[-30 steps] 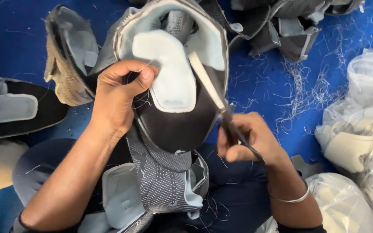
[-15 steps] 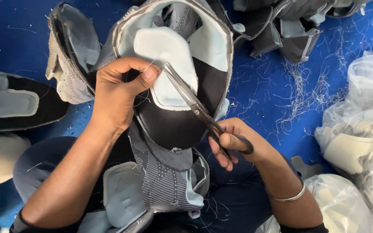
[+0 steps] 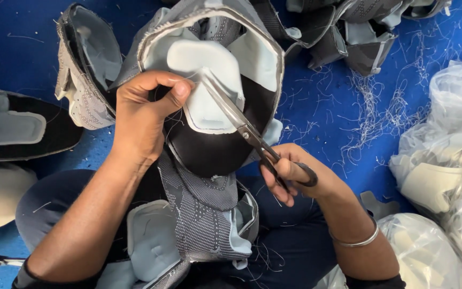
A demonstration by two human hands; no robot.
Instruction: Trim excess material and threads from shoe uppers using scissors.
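The left hand (image 3: 148,115) is closed on a shoe upper (image 3: 209,91), thumb and fingers pinched at the edge of its pale blue foam tongue pad (image 3: 201,88), and the piece is held up above the lap. The right hand (image 3: 290,171) is clamped through the loops of a pair of scissors (image 3: 247,131), whose blades are angled up and to the left, tips laid at the top of the foam pad, just beside the left thumb. The long axis of the scissors runs diagonally from the right hand, lower right, toward the pinched edge, so the left hand is the nearer one to the cutting point. More grey uppers (image 3: 84,80) are piled around on the blue floor (image 3: 327,101), which is strewn with loose thread trimmings (image 3: 375,112). Clear plastic bags (image 3: 450,160) of parts are seen at right.
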